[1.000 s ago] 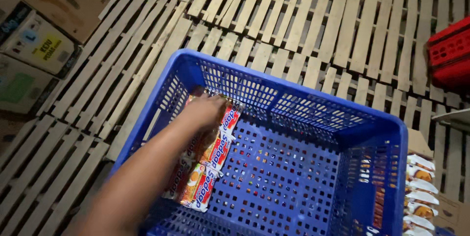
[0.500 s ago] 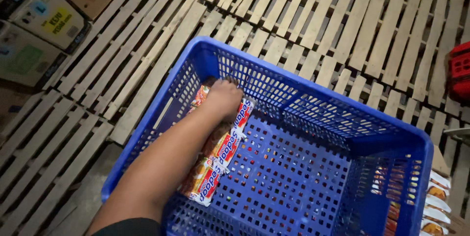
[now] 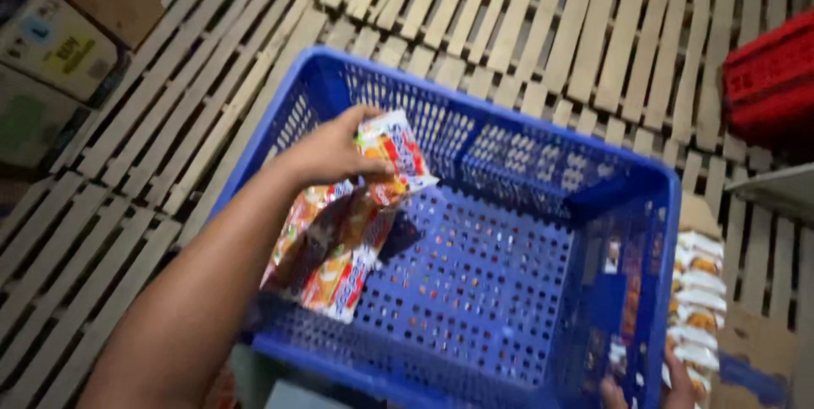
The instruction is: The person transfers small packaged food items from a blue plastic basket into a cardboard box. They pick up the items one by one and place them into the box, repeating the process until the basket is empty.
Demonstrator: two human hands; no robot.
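My left hand (image 3: 326, 153) reaches into a blue plastic basket (image 3: 475, 112) and grips a snack packet (image 3: 392, 157), orange, white and red, lifted off the basket's floor and tilted. Under my forearm, more packets of the same kind (image 3: 335, 261) lie along the basket's left wall. My right hand (image 3: 670, 388) shows only as fingers at the bottom right, curled around the basket's right rim beside a stack of white and orange packets (image 3: 697, 303) outside the basket.
The basket stands on pale wooden slat pallets (image 3: 543, 27). A red crate (image 3: 767, 78) sits at the right edge. Cardboard boxes (image 3: 59, 44) lie at the upper left. A grey shelf edge (image 3: 780, 193) juts in at right.
My left hand, pressed on the packets by the left wall before, has closed on one packet and raised it toward the basket's middle. The view has shifted a little.
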